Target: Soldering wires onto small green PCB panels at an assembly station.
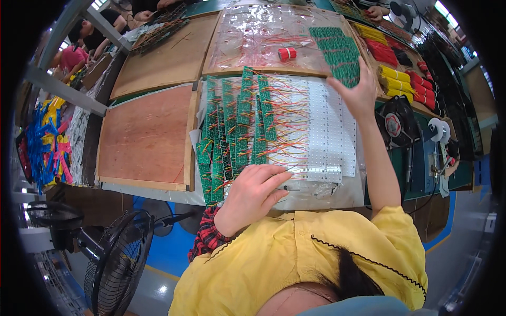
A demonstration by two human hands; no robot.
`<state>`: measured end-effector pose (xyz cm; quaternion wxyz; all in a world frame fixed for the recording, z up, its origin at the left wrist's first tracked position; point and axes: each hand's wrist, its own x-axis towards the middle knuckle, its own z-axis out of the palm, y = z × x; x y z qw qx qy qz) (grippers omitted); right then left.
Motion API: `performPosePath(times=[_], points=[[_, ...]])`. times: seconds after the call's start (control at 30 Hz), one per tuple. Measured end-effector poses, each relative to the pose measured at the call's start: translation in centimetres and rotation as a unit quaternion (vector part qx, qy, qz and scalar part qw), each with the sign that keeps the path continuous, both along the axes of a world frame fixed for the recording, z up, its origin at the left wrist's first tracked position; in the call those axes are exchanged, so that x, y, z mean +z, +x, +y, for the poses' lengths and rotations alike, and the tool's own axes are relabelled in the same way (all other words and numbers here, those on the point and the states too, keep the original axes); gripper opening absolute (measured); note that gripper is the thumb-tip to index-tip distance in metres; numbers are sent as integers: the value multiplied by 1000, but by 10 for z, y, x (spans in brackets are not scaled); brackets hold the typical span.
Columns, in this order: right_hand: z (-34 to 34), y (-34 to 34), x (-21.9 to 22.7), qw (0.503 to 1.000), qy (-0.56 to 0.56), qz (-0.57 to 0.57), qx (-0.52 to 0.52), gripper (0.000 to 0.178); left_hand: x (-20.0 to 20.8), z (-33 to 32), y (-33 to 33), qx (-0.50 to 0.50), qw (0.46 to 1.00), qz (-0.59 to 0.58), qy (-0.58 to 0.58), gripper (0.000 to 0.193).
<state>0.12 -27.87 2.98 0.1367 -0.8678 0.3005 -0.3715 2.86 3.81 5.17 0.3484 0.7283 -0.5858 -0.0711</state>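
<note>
My left hand [255,192] is at the near edge of the work surface, its fingers bent and its thumb apart from them. Its fingertips lie by the front row of red and yellow wires [287,145]. To its left and beyond stand strips of green circuit boards [244,108], wires running from them across white perforated panels [329,137]. Stretched far forward, my right hand [361,95] has thumb and fingers spread beside a flat batch of green circuit boards [334,50]. Part of that batch is hidden behind the hand.
A red wire bundle [287,53] lies on the plastic-covered board at the back. Yellow bundles [395,81] and red bundles [421,87] fill the right side, near a black fan [395,121]. Wooden trays [145,137] stand left; a floor fan [118,263] is lower left. Other people work at the back.
</note>
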Motion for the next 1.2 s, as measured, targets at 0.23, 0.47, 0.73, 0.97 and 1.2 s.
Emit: performPosePath(times=[0.23, 0.47, 0.73, 0.97, 1.2], points=[[97, -107, -19, 995, 11, 98, -19, 93, 5, -13, 1, -43, 999, -3, -6, 30], [137, -131, -7, 984, 120, 101, 85, 79, 4, -13, -3, -46, 999, -12, 20, 29], [78, -176, -33, 760, 526, -382, 1, 29, 28, -27, 18, -30, 997, -57, 39, 26], [-2, -223, -36, 397, 656, -642, 29, 26, -4, -81, -8, -157, 977, -116, 81, 41], [-36, -223, -46, 343, 685, -627, 140, 24, -37, -90, -19, -144, 964, -201, 95, 45]])
